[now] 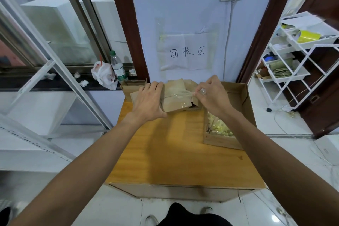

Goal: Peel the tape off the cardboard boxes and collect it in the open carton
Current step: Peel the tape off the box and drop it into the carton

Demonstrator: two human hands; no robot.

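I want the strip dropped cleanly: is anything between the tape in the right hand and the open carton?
Nothing visible. The right hand pinches the tape beside the open carton, whose top is uncovered; the strip's other end clings to the cardboard box.

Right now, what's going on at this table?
A person is peeling tape at a wooden table. The left hand holds a small cardboard box steady while the right hand pinches a clear tape strip, stretched off the box top. The open carton on the right holds crumpled tape.
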